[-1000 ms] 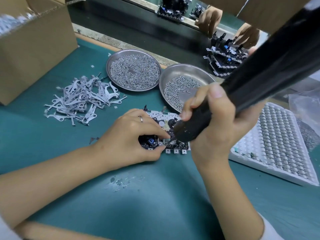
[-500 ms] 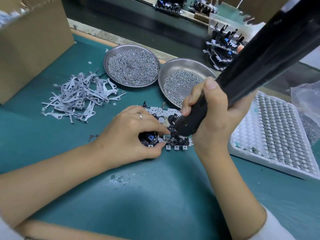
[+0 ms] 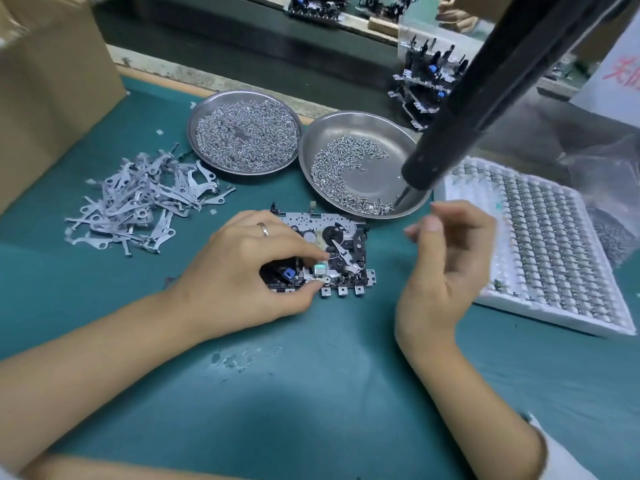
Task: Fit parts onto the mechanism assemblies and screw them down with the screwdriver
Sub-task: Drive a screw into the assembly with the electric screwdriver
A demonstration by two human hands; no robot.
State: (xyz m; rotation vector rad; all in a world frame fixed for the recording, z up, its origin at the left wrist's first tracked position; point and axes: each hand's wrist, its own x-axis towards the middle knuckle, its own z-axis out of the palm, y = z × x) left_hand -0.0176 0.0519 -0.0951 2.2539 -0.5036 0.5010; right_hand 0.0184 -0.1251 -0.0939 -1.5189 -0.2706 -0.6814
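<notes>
A mechanism assembly [image 3: 341,247] with black and metal parts lies on the green mat at the centre. My left hand [image 3: 249,268] rests over its left half, with thumb and fingers pinching it near a small part at its front edge. My right hand [image 3: 446,268] hovers just right of the assembly, fingers loosely curled and holding nothing. The black screwdriver [image 3: 460,119] hangs free above it, slanting down from the upper right, its tip over the right steel dish [image 3: 401,133] of screws.
A second steel dish [image 3: 207,109] heaped with screws sits to the left. A pile of flat metal levers [image 3: 138,199] lies at left, a cardboard box [image 3: 52,88] behind it. A white tray [image 3: 540,237] of small parts is at right. More assemblies [image 3: 426,84] stand at the back.
My right hand has let go of the screwdriver, which has swung up and right off the assembly to hang over the right dish. My left hand stays on the assembly.
</notes>
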